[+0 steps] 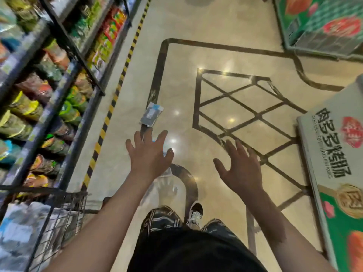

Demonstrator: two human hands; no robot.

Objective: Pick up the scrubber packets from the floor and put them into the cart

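The floor [225,26] is glossy cream with dark brown inlaid lines forming a lattice. A yellow-and-black striped strip [117,89] runs along the black shelves [64,99] at left, stocked with green, yellow and orange bags. The scrubber packet [151,116] is grey, white and blue. Near right, a carton [337,173] shows white, green and red. The trousers [163,218] are black-and-white plaid.

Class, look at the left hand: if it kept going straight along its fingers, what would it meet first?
Probably the scrubber packet on the floor, just beyond the left hand; depth is unclear.
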